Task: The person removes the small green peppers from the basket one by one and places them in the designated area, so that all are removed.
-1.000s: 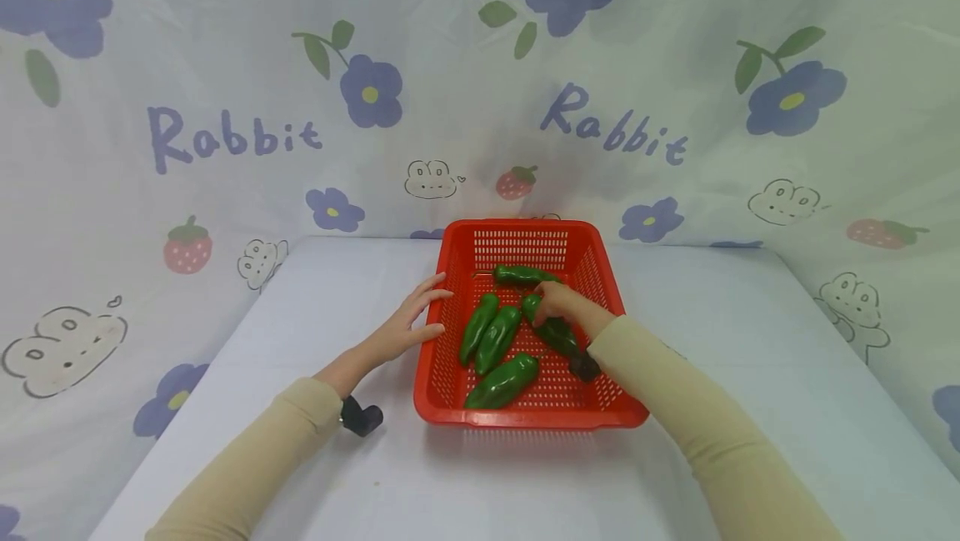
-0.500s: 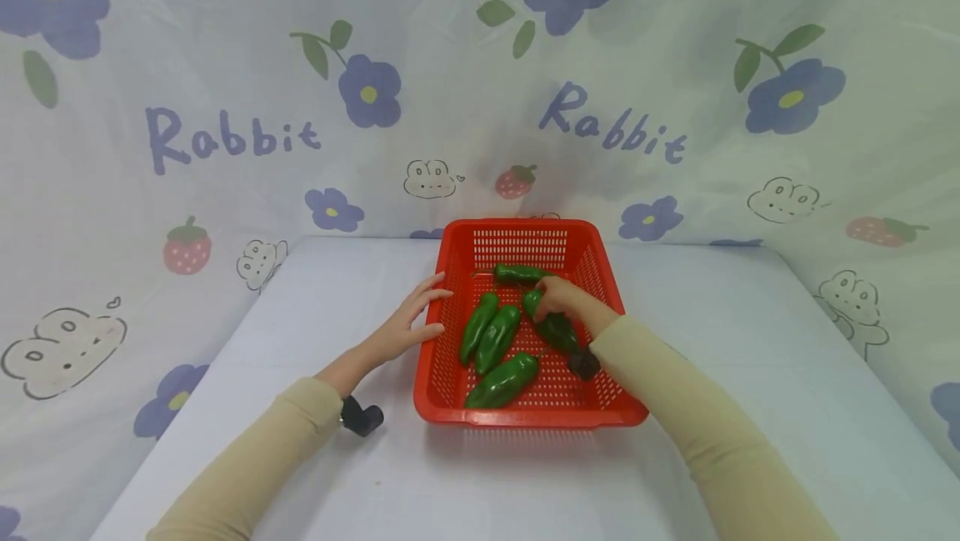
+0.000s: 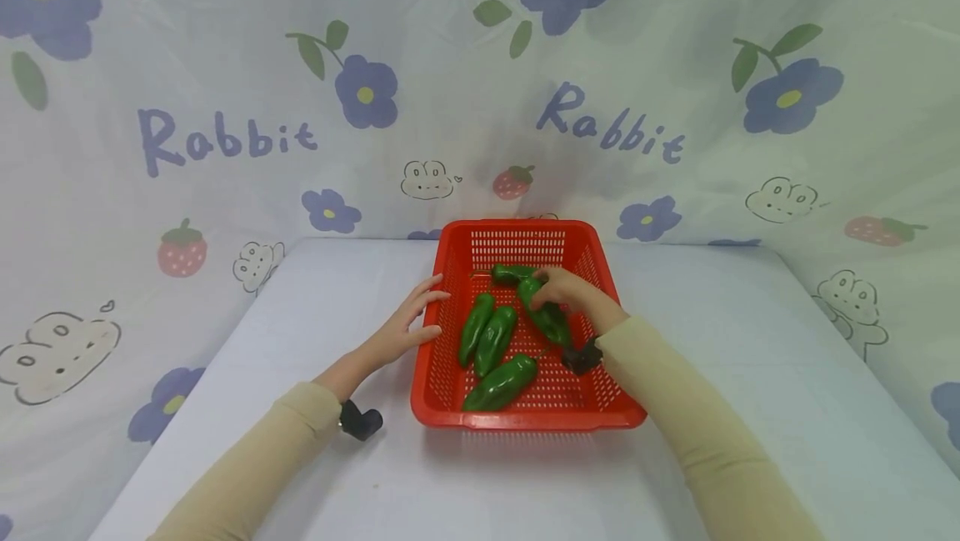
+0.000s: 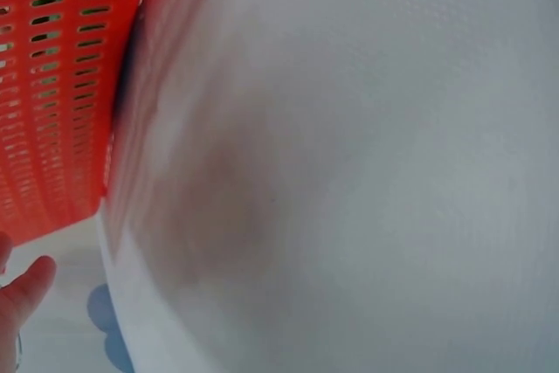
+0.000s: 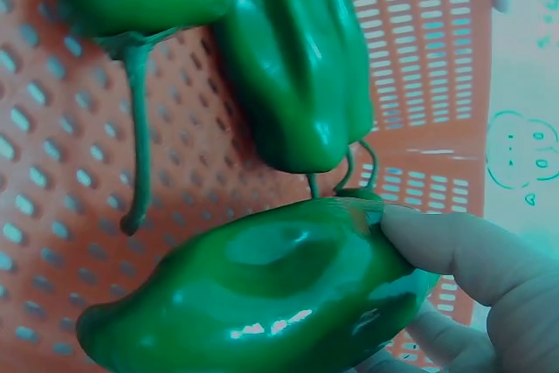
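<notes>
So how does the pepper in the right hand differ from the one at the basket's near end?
The held pepper is gripped by the right hand; the near pepper lies in the red basket with no hand on it. In the head view, the held pepper slants from upper left to lower right, the near pepper from upper right to lower left. Both are glossy green.

Glossy, smooth-skinned green peppers (image 3: pixel 495 341), a shiny perforated plastic basket (image 3: pixel 529 420) — and matt cloth sleeves (image 3: pixel 693 412), smooth white tabletop (image 3: pixel 750 324).

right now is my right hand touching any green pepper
Touching: the right wrist view shows your right hand gripping a green pepper, thumb pressed against its skin.
</notes>
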Motion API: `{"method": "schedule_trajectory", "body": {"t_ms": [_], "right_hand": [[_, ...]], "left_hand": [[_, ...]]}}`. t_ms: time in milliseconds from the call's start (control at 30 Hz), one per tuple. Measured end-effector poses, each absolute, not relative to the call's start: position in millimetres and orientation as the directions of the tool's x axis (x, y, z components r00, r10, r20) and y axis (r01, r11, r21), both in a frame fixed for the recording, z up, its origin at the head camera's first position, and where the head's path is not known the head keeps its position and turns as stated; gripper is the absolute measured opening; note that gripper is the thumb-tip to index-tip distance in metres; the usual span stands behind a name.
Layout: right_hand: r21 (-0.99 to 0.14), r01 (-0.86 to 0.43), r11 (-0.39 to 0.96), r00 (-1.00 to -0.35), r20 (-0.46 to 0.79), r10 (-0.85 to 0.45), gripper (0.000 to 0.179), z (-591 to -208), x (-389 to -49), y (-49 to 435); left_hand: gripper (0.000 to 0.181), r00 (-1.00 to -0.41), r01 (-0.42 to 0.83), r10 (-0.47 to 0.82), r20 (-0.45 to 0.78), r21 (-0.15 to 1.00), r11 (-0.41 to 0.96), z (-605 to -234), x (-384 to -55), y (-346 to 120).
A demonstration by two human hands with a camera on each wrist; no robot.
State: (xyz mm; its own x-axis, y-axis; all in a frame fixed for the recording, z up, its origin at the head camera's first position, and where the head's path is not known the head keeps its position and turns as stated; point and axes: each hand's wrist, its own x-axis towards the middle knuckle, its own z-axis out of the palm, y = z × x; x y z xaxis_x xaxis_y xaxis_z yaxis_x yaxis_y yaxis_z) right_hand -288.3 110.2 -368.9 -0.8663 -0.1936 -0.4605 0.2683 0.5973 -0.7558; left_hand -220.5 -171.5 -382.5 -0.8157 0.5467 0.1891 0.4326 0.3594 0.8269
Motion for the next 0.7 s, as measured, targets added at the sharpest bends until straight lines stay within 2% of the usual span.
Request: {"method": "schedule_trajectory", "body": {"t_ms": [67,300,467,700], "right_hand": [[-0.763,0.267,0.589,-0.868,-0.456,-0.197,0.066,-368.7,-289.6,111.2],[-0.806,0.252,0.536,-0.870,-0.431,-0.239,0.065,-360.8,-288.9,115.5],[-0.842,0.235,0.486,-0.880,-0.397,-0.262,0.065,-357.2,-288.3,120.6],[-0.884,0.232,0.406,-0.894,-0.359,-0.268,0.069,-349.3,-285.5,125.7]], "left_hand": [[0.049,-0.817,0.431,0.546,0.187,0.826,0.362,-382.3,-220.5,-171.8],[0.052,-0.820,0.448,0.534,0.206,0.811,0.376,-415.0,-243.4,-180.4],[0.052,-0.807,0.470,0.542,0.233,0.810,0.352,-417.0,-243.2,-179.8],[0.050,-0.819,0.459,0.526,0.231,0.813,0.359,-415.8,-241.8,-179.1]]}}
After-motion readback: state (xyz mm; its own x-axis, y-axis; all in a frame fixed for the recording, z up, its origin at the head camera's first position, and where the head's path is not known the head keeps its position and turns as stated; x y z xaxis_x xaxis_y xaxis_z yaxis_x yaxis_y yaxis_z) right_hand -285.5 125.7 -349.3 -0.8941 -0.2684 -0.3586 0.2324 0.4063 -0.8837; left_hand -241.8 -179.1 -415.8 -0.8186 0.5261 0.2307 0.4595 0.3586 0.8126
